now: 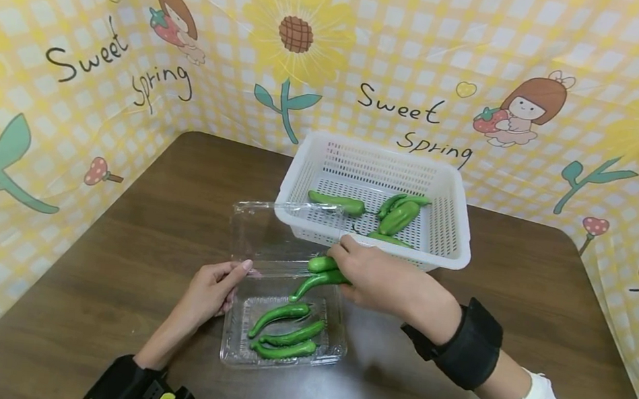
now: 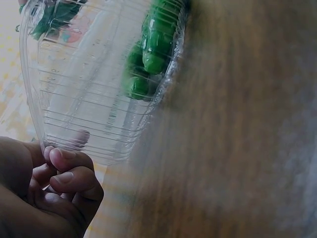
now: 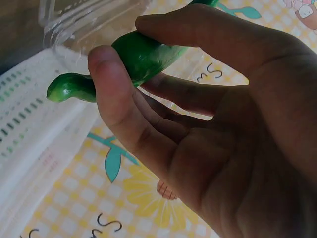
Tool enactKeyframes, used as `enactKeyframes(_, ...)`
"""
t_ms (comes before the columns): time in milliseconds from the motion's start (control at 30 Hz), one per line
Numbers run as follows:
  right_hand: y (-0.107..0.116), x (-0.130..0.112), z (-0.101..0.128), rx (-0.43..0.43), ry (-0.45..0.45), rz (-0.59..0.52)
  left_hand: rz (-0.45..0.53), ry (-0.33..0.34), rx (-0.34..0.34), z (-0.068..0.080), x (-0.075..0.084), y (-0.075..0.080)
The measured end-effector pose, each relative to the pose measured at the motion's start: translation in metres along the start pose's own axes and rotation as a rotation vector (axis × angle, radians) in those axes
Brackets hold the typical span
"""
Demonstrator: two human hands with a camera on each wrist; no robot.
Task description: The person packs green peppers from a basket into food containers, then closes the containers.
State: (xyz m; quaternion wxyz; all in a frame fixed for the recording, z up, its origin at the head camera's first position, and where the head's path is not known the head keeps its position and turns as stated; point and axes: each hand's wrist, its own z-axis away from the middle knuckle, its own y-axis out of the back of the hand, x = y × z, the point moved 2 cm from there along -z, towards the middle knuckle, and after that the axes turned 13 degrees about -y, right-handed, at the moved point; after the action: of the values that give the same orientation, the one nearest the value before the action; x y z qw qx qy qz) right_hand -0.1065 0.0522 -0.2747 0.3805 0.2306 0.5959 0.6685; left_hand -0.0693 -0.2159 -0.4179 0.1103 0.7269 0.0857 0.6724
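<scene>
My left hand (image 1: 211, 289) pinches the left edge of a clear plastic clamshell box (image 1: 229, 351), near the fold between its base and raised lid (image 1: 267, 236). Several green chili peppers (image 1: 283, 349) lie in the base. In the left wrist view the thumb and fingers grip the box's ribbed wall (image 2: 74, 106). Over the back of the base, my right hand (image 1: 376, 276) holds green peppers (image 1: 318, 282); two ends show in the head view. Its thumb and fingers pinch a glossy pepper (image 3: 143, 57) in the right wrist view; how many it holds is partly hidden.
Behind the box stands a white perforated basket (image 1: 458, 243) with several green peppers (image 1: 399, 219) inside. The raised lid overlaps the basket's front left corner. A checked yellow cloth (image 1: 212, 100) hangs behind the brown table (image 1: 109, 253) and along its sides.
</scene>
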Motion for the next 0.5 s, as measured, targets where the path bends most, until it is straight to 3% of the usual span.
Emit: enactKeyframes(500,-0.02,-0.027,-0.012,-0.056,0.084,0.005,0.016,0.003,0.022,-0.001,0.0,-0.002)
